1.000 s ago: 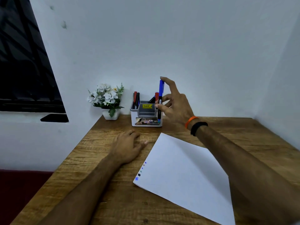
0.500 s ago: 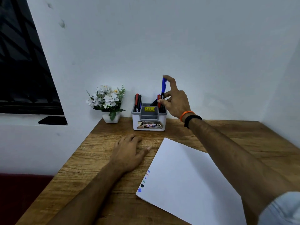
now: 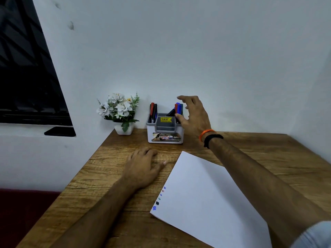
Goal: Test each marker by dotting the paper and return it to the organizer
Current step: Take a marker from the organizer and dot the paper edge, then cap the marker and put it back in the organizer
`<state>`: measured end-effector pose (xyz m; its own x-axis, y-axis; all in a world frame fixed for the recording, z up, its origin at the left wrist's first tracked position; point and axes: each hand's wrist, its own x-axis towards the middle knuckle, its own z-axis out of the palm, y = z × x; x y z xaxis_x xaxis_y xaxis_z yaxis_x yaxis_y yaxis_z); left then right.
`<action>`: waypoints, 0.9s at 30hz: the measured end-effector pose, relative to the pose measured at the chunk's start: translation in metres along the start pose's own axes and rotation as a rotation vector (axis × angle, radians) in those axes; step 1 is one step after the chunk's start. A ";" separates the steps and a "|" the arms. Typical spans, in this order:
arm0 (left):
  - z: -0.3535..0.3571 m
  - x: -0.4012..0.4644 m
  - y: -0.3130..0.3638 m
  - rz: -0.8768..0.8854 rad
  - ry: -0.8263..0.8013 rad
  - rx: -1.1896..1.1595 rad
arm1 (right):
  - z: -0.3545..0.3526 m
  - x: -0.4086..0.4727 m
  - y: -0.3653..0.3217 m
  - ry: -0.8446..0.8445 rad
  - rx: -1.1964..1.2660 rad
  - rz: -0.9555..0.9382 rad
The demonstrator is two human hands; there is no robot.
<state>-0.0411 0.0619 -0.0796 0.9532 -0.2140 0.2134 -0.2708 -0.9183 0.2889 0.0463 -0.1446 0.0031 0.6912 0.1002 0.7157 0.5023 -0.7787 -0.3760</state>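
White wall behind, wooden worktop (image 3: 250, 151) in front of it, grain running across.

Blue marker (image 3: 178, 109) stands upright in the right-hand compartment of the organizer (image 3: 164, 130), among a red and a green one. Just left of it a black marker leans across the middle section. Another cluster, red and dark, stands in the left compartment.

Right hand (image 3: 194, 116) hovers at the organizer's right rear corner. Its fingers (image 3: 184, 97) are spread and loosely arched, released; the forefinger curves over the marker tops and the thumb tip sits beside the blue marker's barrel. Whether the thumb touches it I cannot tell. Orange thread and a black band on the wrist.

Left hand (image 3: 144, 165) lies palm down on the worktop, nearer the viewer than the organizer, fingers relaxed, gripping nothing, thumb pointing towards the paper (image 3: 211, 197).

Paper lies at an angle below the right forearm, near the left thumb but apart from it. Row of coloured dots (image 3: 158, 198) along its left edge: blue, red, teal, green, black, blue.

Organizer is white with grey insert, yellow price sticker inside, printed label on front.

Left of the organizer, a small white pot of white flowers (image 3: 119, 110), against the wall. Farther left, a dark window (image 3: 26, 68).
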 end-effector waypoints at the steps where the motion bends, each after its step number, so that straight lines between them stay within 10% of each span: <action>1: 0.000 -0.001 0.000 0.000 0.000 0.001 | 0.001 0.003 -0.003 0.040 0.007 -0.031; 27: 0.002 0.000 0.000 -0.010 0.011 -0.004 | 0.082 0.060 -0.042 -0.244 -0.082 0.275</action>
<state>-0.0406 0.0614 -0.0811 0.9543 -0.2013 0.2207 -0.2620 -0.9190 0.2947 0.1097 -0.0553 0.0138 0.9028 0.0179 0.4296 0.2446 -0.8431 -0.4790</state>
